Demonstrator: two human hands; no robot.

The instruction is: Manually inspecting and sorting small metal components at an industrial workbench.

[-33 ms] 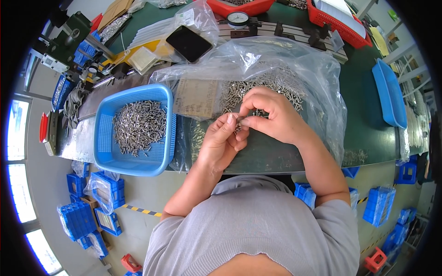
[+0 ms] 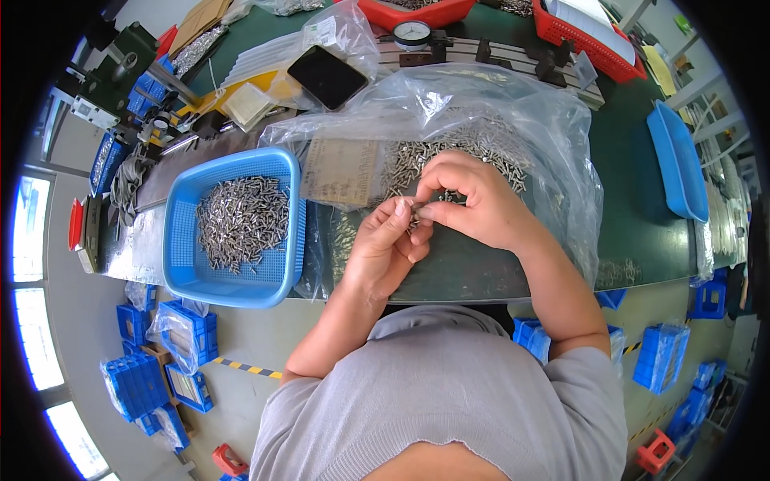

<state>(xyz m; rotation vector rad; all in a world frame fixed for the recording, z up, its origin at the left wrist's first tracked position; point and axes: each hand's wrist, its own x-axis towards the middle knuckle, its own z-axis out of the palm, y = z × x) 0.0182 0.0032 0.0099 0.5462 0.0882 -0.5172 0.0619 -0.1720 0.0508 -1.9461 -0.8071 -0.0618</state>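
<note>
My left hand (image 2: pixel 385 248) and my right hand (image 2: pixel 473 200) meet fingertip to fingertip over the front of the green bench. Together they pinch a small metal pin (image 2: pixel 417 210). Under and behind them lies an open clear plastic bag (image 2: pixel 553 136) holding a heap of the same silvery pins (image 2: pixel 401 160). A brown card label (image 2: pixel 341 170) lies inside the bag on its left side. To the left of my hands stands a blue perforated basket (image 2: pixel 233 293) with a pile of pins (image 2: pixel 241 220) in it.
Behind the bag lie a black flat device (image 2: pixel 326 76), a dial gauge (image 2: pixel 413 34) and two red trays (image 2: pixel 593 32). A blue tray (image 2: pixel 678 160) sits at the right on the green bench (image 2: pixel 626 200). Blue crates (image 2: pixel 188 337) stand on the floor.
</note>
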